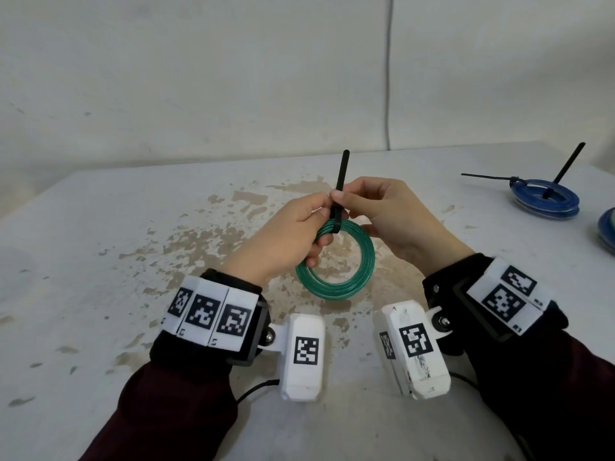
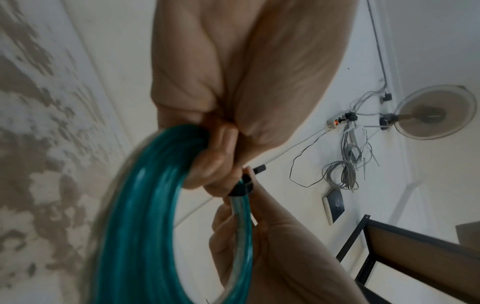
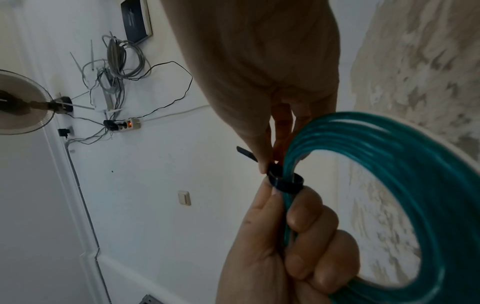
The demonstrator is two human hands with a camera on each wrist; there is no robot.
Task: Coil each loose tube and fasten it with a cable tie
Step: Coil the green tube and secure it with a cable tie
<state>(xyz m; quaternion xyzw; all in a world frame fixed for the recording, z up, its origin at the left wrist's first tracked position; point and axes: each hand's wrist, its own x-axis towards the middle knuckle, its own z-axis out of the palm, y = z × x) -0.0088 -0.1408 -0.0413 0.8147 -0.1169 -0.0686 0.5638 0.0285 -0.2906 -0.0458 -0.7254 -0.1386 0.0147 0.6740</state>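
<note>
green tube (image 1: 335,259): wound into a round coil, held up above the middle of the surface, ring facing the head camera; seen big and blurry in both wrist views (image 2: 145,216) (image 3: 405,185).
cable tie (image 1: 340,191): black, looped around the coil at 12 o'clock of the ring, long tail sticking straight up; loop seen wrapped round the strands in the right wrist view (image 3: 284,182); small dark bit seen at the fingers in the left wrist view (image 2: 242,188).
left hand (image 1: 286,237): fingers curled tight round the coil at 10 o'clock of the ring, just under the tie; thumb up beside the tie.
right hand (image 1: 389,217): thumb and first finger pinching the tie tail just above the coil; other fingers loosely bent behind the ring at 2 o'clock.
blue coil (image 1: 545,199): lying flat on the surface at 2 o'clock from the green one, well apart; two black ties on it, one tail poking up, one poking out toward 9 o'clock.
second blue coil (image 1: 607,232): at the right edge, just beside the first blue one, mostly cut off.
surface (image 1: 100,261): white, with brown worn patches in the middle.
wrists: black bands with white blocks (image 1: 213,312) carrying black-and-white square marks; dark red sleeves (image 1: 159,410).
wall (image 1: 199,78): white, behind the surface, with a thin grey wire (image 1: 388,78) running down it.
</note>
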